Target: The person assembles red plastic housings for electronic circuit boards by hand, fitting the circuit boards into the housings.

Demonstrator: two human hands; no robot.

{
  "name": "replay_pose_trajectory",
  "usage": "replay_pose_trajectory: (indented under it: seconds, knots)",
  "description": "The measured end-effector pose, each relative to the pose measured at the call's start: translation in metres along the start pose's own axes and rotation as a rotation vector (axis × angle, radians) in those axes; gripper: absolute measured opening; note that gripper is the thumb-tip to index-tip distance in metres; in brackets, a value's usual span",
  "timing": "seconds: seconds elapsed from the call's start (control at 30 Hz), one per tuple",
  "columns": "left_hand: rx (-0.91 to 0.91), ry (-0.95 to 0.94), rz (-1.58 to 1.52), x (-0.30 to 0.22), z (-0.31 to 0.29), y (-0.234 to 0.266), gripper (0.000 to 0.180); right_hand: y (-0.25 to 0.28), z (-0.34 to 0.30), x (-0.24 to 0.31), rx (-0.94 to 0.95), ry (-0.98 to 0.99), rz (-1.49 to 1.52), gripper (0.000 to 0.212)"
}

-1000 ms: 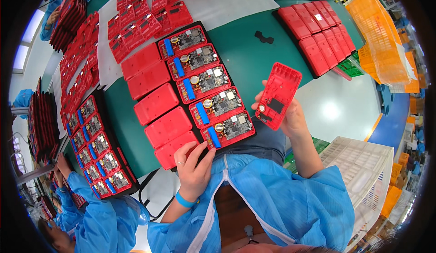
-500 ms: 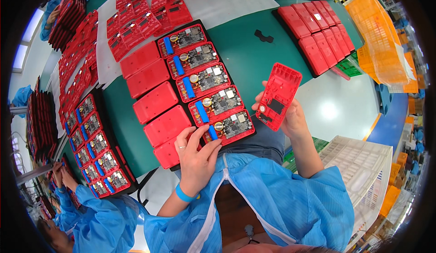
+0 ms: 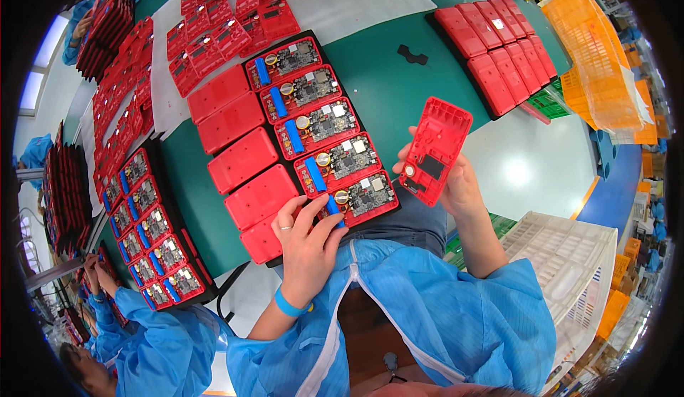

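My left hand (image 3: 308, 239) reaches over the nearest open red case (image 3: 382, 213). Its fingertips and thumb are at the two ends of a blue block (image 3: 333, 207), which looks like a battery, beside a round coin cell and a green-grey circuit board (image 3: 370, 194). The fingers partly hide the block. My right hand (image 3: 459, 187) grips a red case cover (image 3: 440, 140) by its sides, inner face up, above the table's near edge. A dark patch and a small round silver piece show inside the cover. Several more open cases with boards (image 3: 324, 122) lie in a column in the black tray.
Closed red cases (image 3: 246, 158) fill the tray's left column. Another tray of red cases (image 3: 491, 51) stands far right, near orange crates (image 3: 588, 48). Loose red covers (image 3: 206, 51) lie on white sheeting. At left, a co-worker's blue sleeve (image 3: 164, 340) is near another tray (image 3: 192, 254).
My left fingers and thumb have shifted slightly at the blue battery. The red cover in my right hand stays almost in the same place.
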State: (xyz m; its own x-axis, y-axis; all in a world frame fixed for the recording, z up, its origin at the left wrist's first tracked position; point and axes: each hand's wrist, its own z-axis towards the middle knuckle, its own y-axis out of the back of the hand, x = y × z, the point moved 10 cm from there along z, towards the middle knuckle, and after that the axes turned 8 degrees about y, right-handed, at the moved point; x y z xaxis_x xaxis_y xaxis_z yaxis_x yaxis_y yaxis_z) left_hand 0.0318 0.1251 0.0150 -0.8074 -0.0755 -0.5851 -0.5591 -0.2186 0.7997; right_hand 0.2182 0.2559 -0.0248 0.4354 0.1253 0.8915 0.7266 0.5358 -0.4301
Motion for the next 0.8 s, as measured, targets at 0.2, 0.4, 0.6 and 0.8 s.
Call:
replay_pose_trajectory:
  seconds: [0.2, 0.4, 0.6, 0.8]
  knots:
    - [-0.001, 0.03, -0.044, 0.007, -0.01, 0.007, 0.041, 0.001, 0.0, -0.002, 0.019, 0.009, 0.028, 0.096]
    - [-0.15, -0.05, -0.007, 0.01, -0.04, 0.024, 0.033, -0.012, 0.006, 0.008, 0.087, 0.002, -0.28, 0.085]
    - [-0.242, -0.003, -0.066, 0.022, -0.054, 0.033, 0.03, -0.068, 0.012, 0.026, 0.4, 0.261, -0.867, 0.058]
    - [-0.205, -0.003, 0.059, 0.011, -0.051, 0.026, 0.03, -0.077, 0.007, 0.023, 0.46, 0.343, -1.223, 0.055]
